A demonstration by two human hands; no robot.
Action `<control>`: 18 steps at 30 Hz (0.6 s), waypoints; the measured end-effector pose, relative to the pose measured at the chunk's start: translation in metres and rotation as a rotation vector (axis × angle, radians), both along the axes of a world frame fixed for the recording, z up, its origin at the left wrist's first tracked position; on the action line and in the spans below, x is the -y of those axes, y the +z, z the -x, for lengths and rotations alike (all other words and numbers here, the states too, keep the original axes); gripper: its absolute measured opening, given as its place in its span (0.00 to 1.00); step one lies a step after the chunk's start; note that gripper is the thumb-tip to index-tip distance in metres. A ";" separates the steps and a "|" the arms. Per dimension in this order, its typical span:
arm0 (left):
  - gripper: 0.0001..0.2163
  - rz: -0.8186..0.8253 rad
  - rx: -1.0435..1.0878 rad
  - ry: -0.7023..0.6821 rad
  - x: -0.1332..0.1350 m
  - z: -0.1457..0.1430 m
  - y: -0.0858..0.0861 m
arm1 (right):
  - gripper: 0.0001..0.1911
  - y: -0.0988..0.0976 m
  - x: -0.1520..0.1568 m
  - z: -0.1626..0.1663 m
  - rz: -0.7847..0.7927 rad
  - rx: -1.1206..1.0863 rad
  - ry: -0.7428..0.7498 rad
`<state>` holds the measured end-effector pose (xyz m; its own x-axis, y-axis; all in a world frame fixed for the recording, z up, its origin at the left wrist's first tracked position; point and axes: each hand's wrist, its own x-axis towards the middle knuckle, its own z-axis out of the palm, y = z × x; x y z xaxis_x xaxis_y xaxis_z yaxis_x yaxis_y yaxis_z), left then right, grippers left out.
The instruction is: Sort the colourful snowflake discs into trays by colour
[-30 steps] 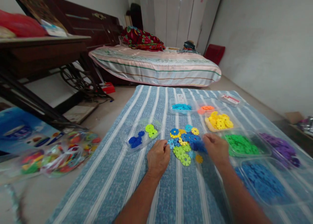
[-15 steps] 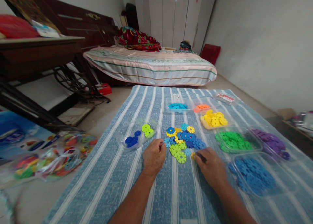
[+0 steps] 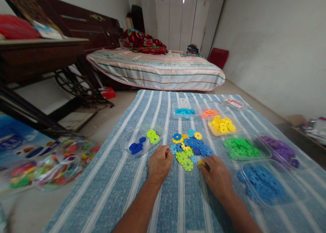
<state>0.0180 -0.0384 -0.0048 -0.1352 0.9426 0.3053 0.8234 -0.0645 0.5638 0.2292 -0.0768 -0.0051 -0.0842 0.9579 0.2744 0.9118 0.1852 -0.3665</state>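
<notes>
A loose pile of notched plastic discs (image 3: 195,143), in blue, light blue, yellow and lime, lies on the striped cloth between my hands. My left hand (image 3: 160,163) rests at the pile's left side with its fingers curled together. Its fingertips are beside a light blue disc (image 3: 173,149); what they hold, if anything, is hidden. On the right, my right hand (image 3: 218,175) pinches a yellow disc (image 3: 202,162), partly covered by the fingers. Left of the pile, a clear tray (image 3: 125,145) contains dark blue discs (image 3: 136,147) and lime discs (image 3: 153,136).
Clear tubs of light blue (image 3: 184,112), orange (image 3: 209,113), yellow (image 3: 222,125), green (image 3: 241,148), purple (image 3: 280,151) and blue discs (image 3: 265,183) curve around the back and right. A flat clear box (image 3: 233,103) lies at the far right. Bagged discs (image 3: 59,167) lie at left.
My right hand has shifted slightly left and down, and more of the yellow disc shows at its fingertips. My left hand has hardly moved. The view has shifted slightly.
</notes>
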 end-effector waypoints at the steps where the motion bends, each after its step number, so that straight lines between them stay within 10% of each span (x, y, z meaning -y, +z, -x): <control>1: 0.07 0.001 0.001 -0.001 0.000 0.000 0.000 | 0.08 0.002 -0.001 0.000 0.006 -0.026 0.011; 11: 0.07 0.013 -0.006 -0.011 -0.001 0.000 0.002 | 0.16 0.072 -0.079 -0.040 -0.468 0.028 -0.366; 18: 0.07 -0.005 -0.004 -0.010 -0.001 0.000 0.000 | 0.14 0.017 -0.037 -0.009 -0.202 -0.055 0.024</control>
<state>0.0184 -0.0378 -0.0051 -0.1246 0.9423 0.3107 0.8252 -0.0754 0.5598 0.2381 -0.0403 0.0121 -0.0856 0.8810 0.4653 0.8860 0.2809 -0.3688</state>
